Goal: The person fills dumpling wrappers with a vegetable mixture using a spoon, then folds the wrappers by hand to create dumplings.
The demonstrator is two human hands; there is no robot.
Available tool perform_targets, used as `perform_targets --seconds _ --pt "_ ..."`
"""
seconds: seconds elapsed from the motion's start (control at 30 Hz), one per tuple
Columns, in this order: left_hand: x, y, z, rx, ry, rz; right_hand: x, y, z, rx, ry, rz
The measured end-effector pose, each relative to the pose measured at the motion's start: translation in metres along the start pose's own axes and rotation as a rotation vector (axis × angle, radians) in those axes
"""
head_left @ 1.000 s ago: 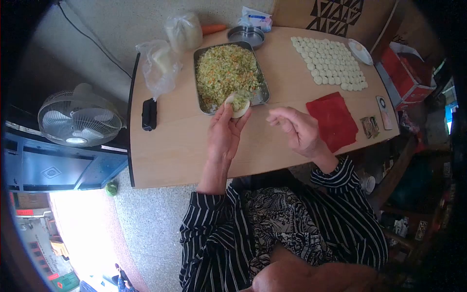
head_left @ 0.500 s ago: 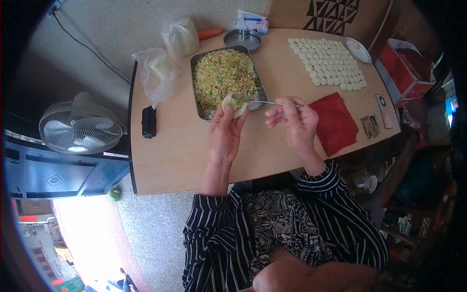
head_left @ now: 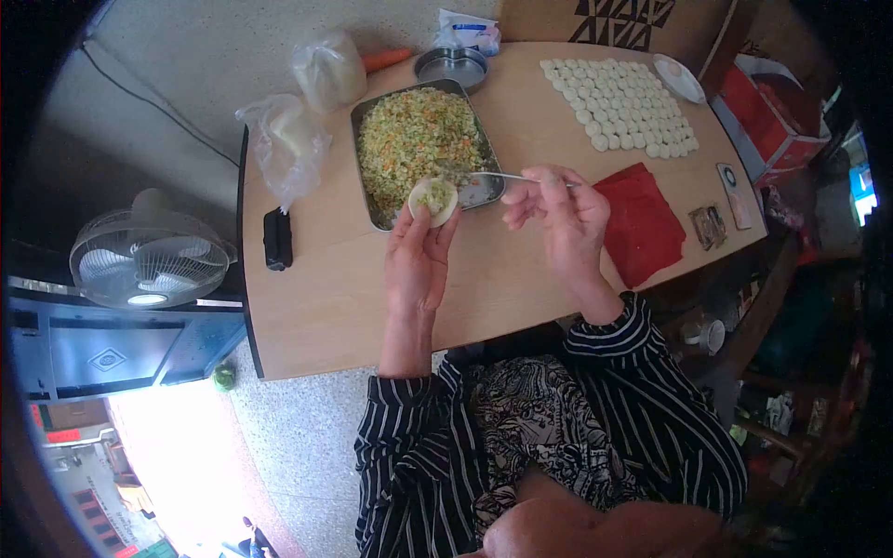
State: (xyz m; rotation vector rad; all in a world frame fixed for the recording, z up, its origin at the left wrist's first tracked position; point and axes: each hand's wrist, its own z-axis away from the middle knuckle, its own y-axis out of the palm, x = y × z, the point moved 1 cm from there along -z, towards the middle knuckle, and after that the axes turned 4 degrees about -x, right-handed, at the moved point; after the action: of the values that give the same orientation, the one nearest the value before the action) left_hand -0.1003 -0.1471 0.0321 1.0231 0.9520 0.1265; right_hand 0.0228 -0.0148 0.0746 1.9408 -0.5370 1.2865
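In my left hand [head_left: 418,265] I hold a round, pale dumpling wrapper [head_left: 448,210], lying open on the fingertips with some chopped filling in its middle. My right hand [head_left: 567,219] grips the handle of a metal spoon [head_left: 507,176]. The spoon's bowl, with a little filling on it, is over the near right part of a metal tray [head_left: 496,153]. Heaped in that tray is a chopped vegetable filling [head_left: 419,135], green and yellow with orange bits. The wrapper sits just in front of the tray's near edge.
Rows of small white dough pieces [head_left: 619,107] cover the table's back right, beside a white plate [head_left: 679,78]. A red cloth [head_left: 640,223] lies right of my right hand. Plastic bags [head_left: 284,149], a carrot [head_left: 386,60] and a round tin [head_left: 451,69] stand around the tray. A fan [head_left: 151,251] is at left.
The spoon has come away from the wrapper to above the tray. The wrapper, earlier curled around the spoon, now lies flatter with filling visible on it. The camera view has shifted slightly.
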Motion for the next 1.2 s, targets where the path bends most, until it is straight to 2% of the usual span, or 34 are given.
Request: perform_targets --seconds 0.1,0.33,0.43,0.63,0.73,0.93,1.03,1.2 --pt "-0.002 0.0 0.001 0.007 0.001 0.009 0.003 -0.002 -0.002 0.037 -0.075 0.07" --pt "-0.005 -0.005 -0.001 -0.017 0.025 0.022 0.01 -0.011 0.01 0.378 -0.376 0.483" --pt "-0.005 -0.002 -0.002 -0.024 0.023 0.03 0.009 -0.011 0.015 0.425 -0.42 0.568" --pt "-0.003 -0.005 -0.004 -0.014 0.031 0.017 0.008 -0.007 0.011 0.473 -0.541 0.651" --pt "-0.003 -0.005 -0.004 0.002 0.022 0.012 0.007 -0.005 0.006 0.422 -0.631 0.702" --pt "-0.005 -0.002 0.0 -0.032 0.025 0.006 0.009 -0.001 0.011 0.499 -0.535 0.598" --pt "-0.003 -0.002 0.0 -0.026 0.012 -0.001 0.005 -0.002 0.007 0.457 -0.642 0.701" --pt "-0.004 -0.002 0.001 -0.025 0.006 0.003 0.007 -0.006 0.011 0.449 -0.617 0.638"
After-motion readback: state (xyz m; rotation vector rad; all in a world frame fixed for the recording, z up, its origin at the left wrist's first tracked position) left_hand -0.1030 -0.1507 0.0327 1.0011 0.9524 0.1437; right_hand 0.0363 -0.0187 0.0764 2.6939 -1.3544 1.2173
